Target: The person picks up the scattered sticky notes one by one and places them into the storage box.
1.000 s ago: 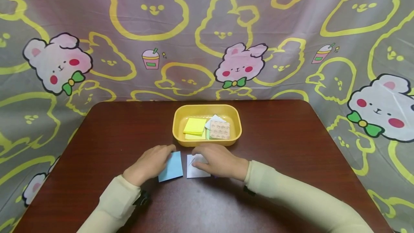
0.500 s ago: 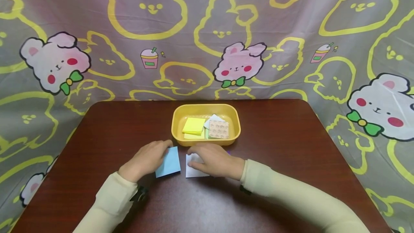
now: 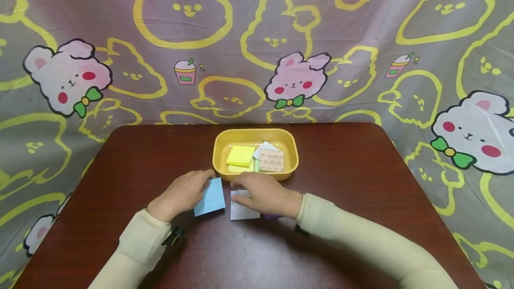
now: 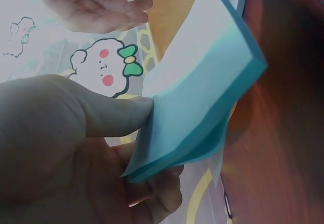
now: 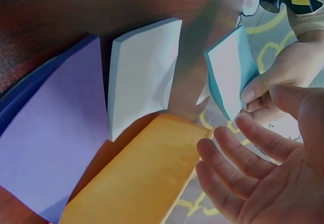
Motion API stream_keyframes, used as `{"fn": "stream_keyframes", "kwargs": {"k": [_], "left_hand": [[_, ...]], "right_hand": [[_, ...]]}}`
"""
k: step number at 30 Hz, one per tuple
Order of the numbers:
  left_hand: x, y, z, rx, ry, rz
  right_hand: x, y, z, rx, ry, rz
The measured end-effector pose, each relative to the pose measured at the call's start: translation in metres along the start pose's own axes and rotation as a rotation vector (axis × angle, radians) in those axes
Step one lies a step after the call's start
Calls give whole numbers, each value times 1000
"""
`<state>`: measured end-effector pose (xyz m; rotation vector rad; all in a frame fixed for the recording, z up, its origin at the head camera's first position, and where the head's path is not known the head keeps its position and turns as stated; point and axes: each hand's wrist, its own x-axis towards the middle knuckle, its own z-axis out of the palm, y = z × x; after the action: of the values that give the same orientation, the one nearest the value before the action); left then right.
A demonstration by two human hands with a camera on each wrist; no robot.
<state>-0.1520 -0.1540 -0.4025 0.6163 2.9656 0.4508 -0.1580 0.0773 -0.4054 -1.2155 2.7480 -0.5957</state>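
My left hand pinches a light blue sticky-note pad; in the left wrist view, the thumb lies on the pad's face and fingers curl beneath it. The pad is tilted, clear of the table. My right hand is over a white sticky-note pad, partly covering it. In the right wrist view its fingers are loosely spread and hold nothing, apart from the white pad. A purple sticky-note pad lies beside the white one, mostly hidden under my right hand in the head view.
Just beyond my hands is a yellow plastic basket. It contains yellow note pads, a pad with a printed tan cover and pale paper. A patterned cloth hangs behind the brown table.
My left hand and the blue pad have moved slightly forward, away from me. My right hand has shifted a little forward, so more of the purple pad shows below it.
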Motion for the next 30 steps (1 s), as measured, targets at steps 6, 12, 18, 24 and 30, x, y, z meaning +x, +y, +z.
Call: {"fn": "stream_keyframes", "kwargs": {"k": [6,12,18,24,30], "left_hand": [[1,1,-2,-16,-11,-5],[1,2,-5,-29,-4,-6],[2,3,-11,-43,11,-10],[4,2,-13,-47,10,-8],[7,2,-20,-42,10,-31]], "right_hand": [[1,-1,-1,9,-1,25],[2,-1,-1,14,-1,29],[3,-1,-3,0,-1,52],[3,-1,-6,16,-4,56],[5,-1,-9,20,3,54]]}}
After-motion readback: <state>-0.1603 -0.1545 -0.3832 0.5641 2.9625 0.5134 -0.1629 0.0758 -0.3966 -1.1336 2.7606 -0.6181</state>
